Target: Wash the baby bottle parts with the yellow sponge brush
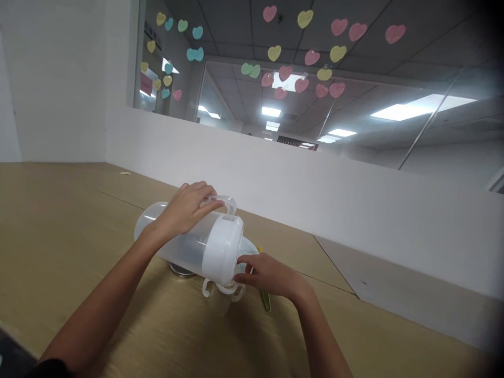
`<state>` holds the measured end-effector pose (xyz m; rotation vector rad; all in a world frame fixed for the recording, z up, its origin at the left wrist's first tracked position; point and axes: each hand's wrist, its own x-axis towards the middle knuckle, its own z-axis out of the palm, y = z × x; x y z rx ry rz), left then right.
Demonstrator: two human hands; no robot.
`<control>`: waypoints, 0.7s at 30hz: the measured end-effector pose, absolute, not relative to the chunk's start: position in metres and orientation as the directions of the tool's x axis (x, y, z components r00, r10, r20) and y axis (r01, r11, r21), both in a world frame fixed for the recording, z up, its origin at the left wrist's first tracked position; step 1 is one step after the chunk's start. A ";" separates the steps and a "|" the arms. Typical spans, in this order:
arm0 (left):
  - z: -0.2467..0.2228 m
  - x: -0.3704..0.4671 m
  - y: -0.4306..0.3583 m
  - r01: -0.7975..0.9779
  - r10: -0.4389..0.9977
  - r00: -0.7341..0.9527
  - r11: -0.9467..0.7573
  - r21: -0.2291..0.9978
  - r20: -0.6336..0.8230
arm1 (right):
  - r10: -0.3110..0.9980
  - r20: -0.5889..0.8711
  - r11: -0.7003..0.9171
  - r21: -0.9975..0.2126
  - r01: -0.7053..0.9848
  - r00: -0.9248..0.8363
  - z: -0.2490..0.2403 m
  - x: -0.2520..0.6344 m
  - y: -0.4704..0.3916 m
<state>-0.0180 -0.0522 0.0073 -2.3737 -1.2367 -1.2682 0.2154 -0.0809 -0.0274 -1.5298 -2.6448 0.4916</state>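
Note:
A large translucent pitcher (189, 249) with a white collar lies tilted on its side above the table. My left hand (195, 203) is wrapped round its clear handle (228, 203). Beneath the collar stands a small translucent cup (220, 300) with two white side handles. My right hand (263, 273) is at the pitcher's mouth, thumb and fingers apart, near the rim; whether it touches the pitcher or its lid is unclear. Just behind that hand a pale rounded piece (248, 245) shows in part.
On the wooden table (59, 236), a round metal object (181, 271) sits under the pitcher and a green strip (266, 301) lies below my right hand. Behind runs a low white wall (275, 189) under a window with heart-shaped notes. A small yellowish scrap (125, 173) lies at the back left.

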 end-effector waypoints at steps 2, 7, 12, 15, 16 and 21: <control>0.008 -0.018 -0.052 0.741 0.586 0.291 -0.638 0.210 0.756 | 0.846 -0.113 0.470 -0.303 0.829 -0.521 -0.028 0.216 -0.081; 0.008 -0.020 -0.052 0.734 0.581 0.283 -0.643 0.217 0.763 | 0.852 -0.114 0.464 -0.293 0.836 -0.512 -0.027 0.216 -0.081; 0.008 -0.024 -0.050 0.731 0.581 0.272 -0.643 0.228 0.767 | 0.859 -0.117 0.449 -0.292 0.844 -0.498 -0.028 0.217 -0.081; 0.008 -0.024 -0.051 0.729 0.581 0.273 -0.645 0.229 0.767 | 0.870 -0.121 0.431 -0.282 0.857 -0.478 -0.028 0.217 -0.081; 0.008 -0.024 -0.051 0.728 0.580 0.272 -0.646 0.230 0.768 | 0.873 -0.123 0.426 -0.279 0.861 -0.472 -0.028 0.217 -0.081; 0.009 -0.024 -0.052 0.714 0.584 0.264 -0.654 0.252 0.768 | 0.875 -0.127 0.424 -0.262 0.867 -0.467 -0.027 0.217 -0.082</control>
